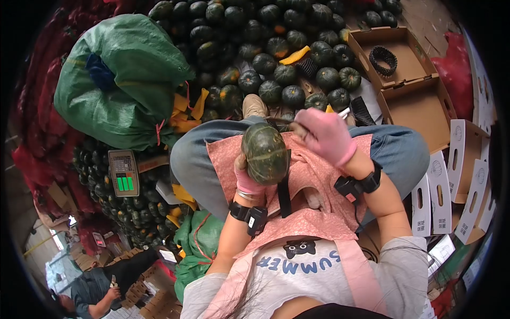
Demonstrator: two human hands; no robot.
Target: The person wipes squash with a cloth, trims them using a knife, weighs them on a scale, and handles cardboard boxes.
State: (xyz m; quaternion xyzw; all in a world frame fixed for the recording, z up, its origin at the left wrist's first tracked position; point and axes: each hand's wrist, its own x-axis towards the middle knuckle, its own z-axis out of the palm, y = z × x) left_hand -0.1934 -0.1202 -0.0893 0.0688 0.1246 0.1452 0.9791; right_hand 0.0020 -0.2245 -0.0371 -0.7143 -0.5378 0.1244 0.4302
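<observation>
A round dark green pumpkin (264,154) with paler streaks is held up over my lap. My left hand (248,179), in a pink glove, grips it from the left and below. To the right of the pumpkin, my right hand (325,137) is closed, also in a pink glove. At its fingertips is a thin brownish shape, too blurred to make out. Under both hands a pink patterned apron (228,159) spreads across my knees. A black strap (285,191) hangs down just beside the pumpkin.
Many pumpkins (271,91) lie heaped in front. A tied green sack (122,80) and a scale (124,173) with a lit display are at left. Open cardboard boxes (414,103) and white printed cartons (438,194) stand at right. Another person (95,290) is at lower left.
</observation>
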